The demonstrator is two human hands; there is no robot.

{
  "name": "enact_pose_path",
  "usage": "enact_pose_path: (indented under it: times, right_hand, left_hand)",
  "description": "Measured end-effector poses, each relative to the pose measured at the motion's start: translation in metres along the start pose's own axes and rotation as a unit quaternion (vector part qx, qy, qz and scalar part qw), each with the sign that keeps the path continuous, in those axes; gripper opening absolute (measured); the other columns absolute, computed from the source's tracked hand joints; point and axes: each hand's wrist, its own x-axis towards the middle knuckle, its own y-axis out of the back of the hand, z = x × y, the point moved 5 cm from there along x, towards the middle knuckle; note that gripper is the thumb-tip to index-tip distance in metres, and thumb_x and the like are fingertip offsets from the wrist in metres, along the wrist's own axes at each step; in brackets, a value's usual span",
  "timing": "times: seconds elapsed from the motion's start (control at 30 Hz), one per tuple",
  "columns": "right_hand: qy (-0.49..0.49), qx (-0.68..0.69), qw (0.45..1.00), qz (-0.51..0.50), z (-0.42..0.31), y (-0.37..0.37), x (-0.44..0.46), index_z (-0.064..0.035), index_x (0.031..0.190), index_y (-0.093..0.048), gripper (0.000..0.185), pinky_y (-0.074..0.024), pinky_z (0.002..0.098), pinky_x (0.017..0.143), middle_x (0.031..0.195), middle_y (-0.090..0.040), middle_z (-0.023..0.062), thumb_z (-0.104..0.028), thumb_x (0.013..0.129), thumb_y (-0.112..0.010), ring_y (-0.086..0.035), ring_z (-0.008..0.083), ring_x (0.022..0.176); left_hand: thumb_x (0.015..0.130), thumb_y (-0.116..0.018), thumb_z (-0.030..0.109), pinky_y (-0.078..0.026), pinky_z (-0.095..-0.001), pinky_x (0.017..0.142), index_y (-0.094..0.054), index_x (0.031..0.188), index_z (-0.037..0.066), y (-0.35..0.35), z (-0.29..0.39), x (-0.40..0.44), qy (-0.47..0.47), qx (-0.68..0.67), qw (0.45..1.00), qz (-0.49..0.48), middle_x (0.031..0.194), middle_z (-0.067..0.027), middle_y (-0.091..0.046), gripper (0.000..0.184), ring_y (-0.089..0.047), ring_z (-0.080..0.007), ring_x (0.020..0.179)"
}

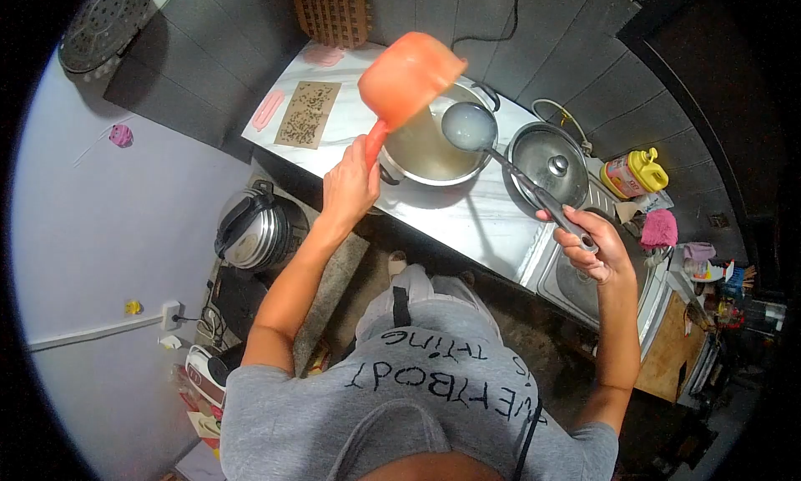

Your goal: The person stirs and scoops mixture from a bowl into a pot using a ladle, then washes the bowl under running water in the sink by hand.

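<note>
My left hand [349, 189] is closed round the handle of an orange plastic dipper [405, 76], which is tipped over the pot with its mouth turned away from me. In my right hand [594, 246] is the dark handle of a ladle [469, 127]. The ladle's bowl holds cloudy whitish liquid and hangs above the right side of a large metal pot [434, 181]. Pale, cloudy liquid [415, 151] shows inside the pot. Part of the pot's far rim is hidden behind the dipper.
A lidded pan [551, 166] stands right of the pot, near a sink [546, 277]. Beyond are a yellow jug [636, 174] and a pink cloth [659, 229]. A brown speckled sheet [308, 115] lies on the marbled counter [434, 222]. A pressure cooker [260, 228] sits lower left.
</note>
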Motion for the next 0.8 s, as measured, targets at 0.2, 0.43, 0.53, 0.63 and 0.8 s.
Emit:
enact_pose_path:
  times: [0.2,0.43,0.53,0.63,0.8]
  right_hand:
    - [-0.001,0.009,1.0,0.004,0.007,0.001,0.0,0.0099,0.122,-0.044,0.043,-0.0262,0.0152,0.026,0.063,-0.045,0.0022,-0.025,0.098,-0.039,-0.035,0.0026,0.036]
    - [-0.003,0.018,1.0,0.019,0.014,-0.001,-0.005,0.0103,0.122,-0.044,0.043,-0.0253,0.0156,0.026,0.062,-0.044,0.0019,-0.025,0.098,-0.04,-0.034,0.0026,0.035]
    - [0.003,0.03,1.0,0.006,0.013,-0.005,-0.01,0.0101,0.122,-0.044,0.042,-0.0244,0.0154,0.026,0.061,-0.043,0.0011,-0.023,0.098,-0.038,-0.033,0.0024,0.035]
    - [0.024,0.018,1.0,0.005,0.009,-0.019,-0.016,0.0101,0.123,-0.043,0.041,-0.0232,0.0158,0.026,0.061,-0.042,0.0004,-0.022,0.098,-0.038,-0.032,0.0023,0.035]
    - [0.061,-0.16,0.985,0.029,0.011,-0.031,-0.007,0.0039,0.118,-0.048,0.035,-0.0235,0.0187,0.027,0.061,-0.045,0.0006,-0.024,0.099,-0.037,-0.034,0.0052,0.032]
  left_hand:
    - [0.079,-0.06,0.011,-0.051,-0.0439,0.06,-0.038,0.124,0.001,0.002,0.006,0.001,-0.055,0.067,0.996,-0.01,0.091,-0.019,-0.056,0.051,-0.061,-0.0381,0.077]
    - [0.081,-0.059,0.014,-0.049,-0.0473,0.065,-0.039,0.122,0.001,-0.017,0.002,-0.007,-0.014,-0.002,1.0,-0.024,0.091,-0.022,-0.058,0.047,-0.061,-0.0401,0.079]
    - [0.087,-0.055,0.022,-0.049,-0.0433,0.061,-0.041,0.116,0.0,-0.037,-0.01,-0.011,0.079,-0.146,0.985,-0.051,0.076,-0.0213,-0.06,0.04,-0.063,-0.0361,0.072]
    - [0.088,-0.057,0.027,-0.048,-0.0336,0.051,-0.042,0.114,0.001,-0.058,-0.012,-0.017,0.252,-0.358,0.881,-0.18,0.07,-0.0127,-0.057,0.041,-0.061,-0.0222,0.061]
    - [0.09,-0.057,0.022,-0.043,-0.0229,0.042,-0.044,0.11,0.002,-0.079,0.006,-0.032,0.337,-0.583,0.694,-0.255,0.082,-0.0039,-0.051,0.031,-0.048,-0.0088,0.05]
